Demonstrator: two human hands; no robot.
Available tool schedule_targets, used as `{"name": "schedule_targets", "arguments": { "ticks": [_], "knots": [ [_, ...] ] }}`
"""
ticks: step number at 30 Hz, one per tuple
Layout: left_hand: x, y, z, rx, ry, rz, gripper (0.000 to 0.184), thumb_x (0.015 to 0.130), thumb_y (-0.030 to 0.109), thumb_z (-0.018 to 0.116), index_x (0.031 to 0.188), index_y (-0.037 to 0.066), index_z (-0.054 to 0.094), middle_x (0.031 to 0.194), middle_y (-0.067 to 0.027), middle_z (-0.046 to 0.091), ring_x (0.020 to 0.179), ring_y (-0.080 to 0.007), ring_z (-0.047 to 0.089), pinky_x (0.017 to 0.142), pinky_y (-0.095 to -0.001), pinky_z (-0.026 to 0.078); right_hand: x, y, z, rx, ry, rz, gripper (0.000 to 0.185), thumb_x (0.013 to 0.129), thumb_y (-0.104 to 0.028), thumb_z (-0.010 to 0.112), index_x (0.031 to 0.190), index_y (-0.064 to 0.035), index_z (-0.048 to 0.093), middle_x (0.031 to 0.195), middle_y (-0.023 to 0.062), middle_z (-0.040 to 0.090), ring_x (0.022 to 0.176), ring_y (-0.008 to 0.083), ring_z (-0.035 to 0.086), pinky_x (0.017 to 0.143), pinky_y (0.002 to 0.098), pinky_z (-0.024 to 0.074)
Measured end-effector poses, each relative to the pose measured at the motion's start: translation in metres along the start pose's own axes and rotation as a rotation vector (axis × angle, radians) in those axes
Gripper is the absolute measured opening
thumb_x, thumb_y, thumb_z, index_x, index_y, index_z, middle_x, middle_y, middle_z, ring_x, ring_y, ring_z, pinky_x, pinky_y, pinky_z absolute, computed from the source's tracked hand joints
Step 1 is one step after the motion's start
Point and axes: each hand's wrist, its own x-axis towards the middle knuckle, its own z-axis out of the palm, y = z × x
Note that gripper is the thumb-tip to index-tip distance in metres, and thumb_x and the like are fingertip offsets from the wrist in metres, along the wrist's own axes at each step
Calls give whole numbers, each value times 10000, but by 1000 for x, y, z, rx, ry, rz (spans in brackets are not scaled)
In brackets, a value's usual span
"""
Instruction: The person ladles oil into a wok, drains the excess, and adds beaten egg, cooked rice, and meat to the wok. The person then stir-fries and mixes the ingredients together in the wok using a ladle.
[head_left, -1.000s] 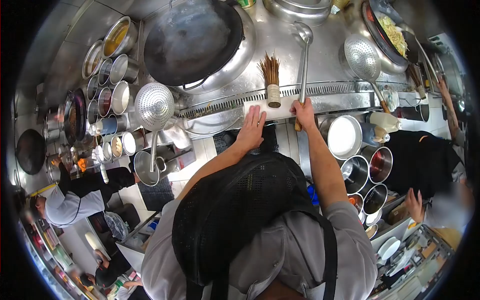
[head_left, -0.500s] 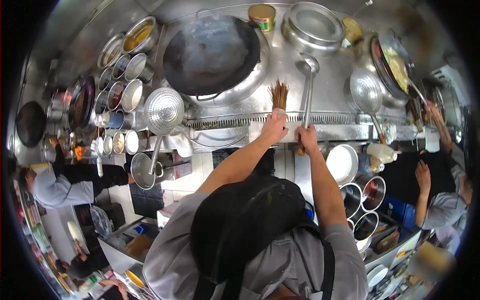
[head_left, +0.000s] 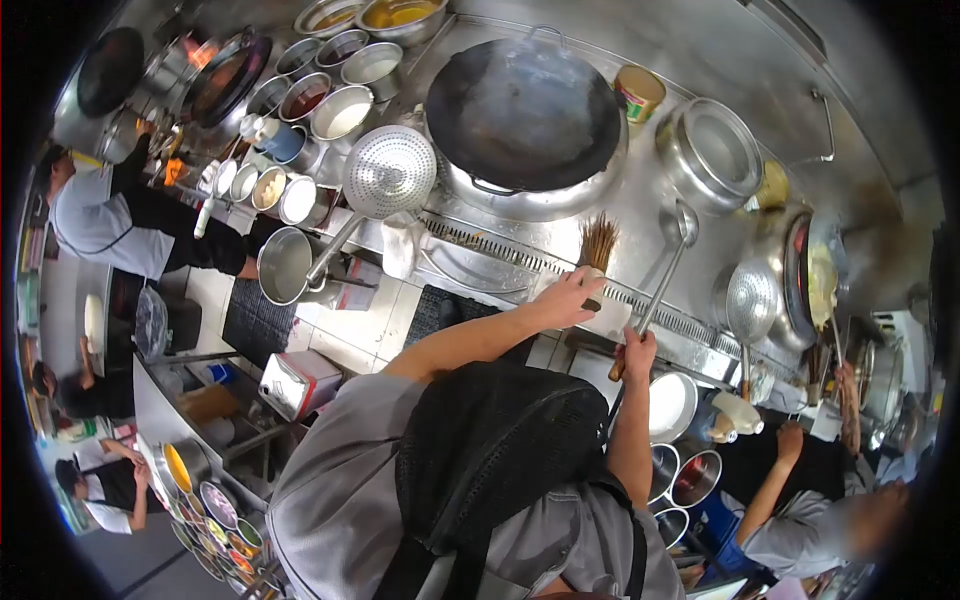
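My left hand is at the rail along the stove's front edge, beside a bamboo wok brush. Its fingers look spread around the handle end, part of which shows between them. Bristles of the brush point up toward the stove. My right hand is closed on the wooden-ended handle of a long metal ladle. The ladle's bowl rests on the steel top, away from me. Ahead and to the left, a black wok with steam over it sits on its burner ring.
A perforated strainer lies over a metal pot at left, near several seasoning containers. Lidded pot and tin can stand behind. At right, a co-worker's arm is near another wok.
The camera view has turned, so the stove appears tilted down to the right. My left hand's fingers have loosened around the brush. My right hand still holds the ladle.
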Motion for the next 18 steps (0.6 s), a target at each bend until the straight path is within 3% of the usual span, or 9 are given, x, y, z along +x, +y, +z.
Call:
{"name": "schedule_targets", "arguments": {
  "ticks": [3, 5, 7, 11, 15, 16, 18],
  "knots": [
    [-29, -17, -27, -37, 197, 110, 602, 870, 239, 717, 1416, 110, 499, 1470, -236, 413, 1299, -429, 471, 1079, -495, 413, -4, 3, -6, 9, -13, 1, 221, 902, -139, 671, 944, 1, 506, 654, 68, 553, 461, 163, 569, 391, 308, 434],
    [-57, -32, -48, 31, 319, 100, 447, 874, 199, 715, 1292, 90, 600, 1380, -205, 521, 1255, -395, 515, 1057, -474, 430, -9, 1, -9, 21, -4, -31, 226, 906, -136, 671, 969, 9, 510, 667, 69, 560, 459, 158, 569, 387, 296, 437],
    [-91, -53, -73, 21, 503, 48, 309, 861, 143, 722, 1154, 71, 658, 1271, -189, 597, 1189, -387, 556, 1030, -453, 446, -17, -5, -10, 25, 24, -58, 221, 908, -130, 669, 979, 12, 516, 676, 74, 565, 459, 158, 570, 387, 290, 440],
    [-159, -96, -125, 91, 831, -190, 257, 835, 96, 734, 1074, 56, 648, 1156, -175, 637, 1103, -376, 595, 985, -444, 457, -18, -6, -10, 85, -1, -36, 201, 925, -132, 664, 956, -4, 512, 661, 63, 529, 470, 181, 567, 406, 318, 472],
    [-202, -157, -147, 294, 957, -431, 375, 832, 134, 741, 1164, 32, 598, 1139, -197, 631, 1086, -386, 587, 988, -460, 444, -21, -6, -5, 107, -6, 72, 194, 965, -182, 596, 1000, -29, 481, 663, 64, 513, 461, 188, 566, 377, 335, 471],
    [-207, -174, -147, 287, 940, -539, 551, 830, 211, 758, 1286, -9, 541, 1190, -240, 619, 1138, -400, 576, 1015, -472, 439, -21, -5, -4, 79, 1, 68, 206, 984, -225, 566, 1014, -42, 477, 669, 66, 510, 460, 184, 559, 374, 344, 472],
    [-208, -208, -142, 241, 914, -595, 666, 820, 258, 774, 1343, -45, 493, 1247, -269, 598, 1181, -409, 562, 1037, -473, 433, -23, -7, -4, 50, 32, 69, 238, 984, -257, 583, 963, -53, 463, 657, 67, 517, 451, 181, 551, 364, 337, 466]
  ]
}}
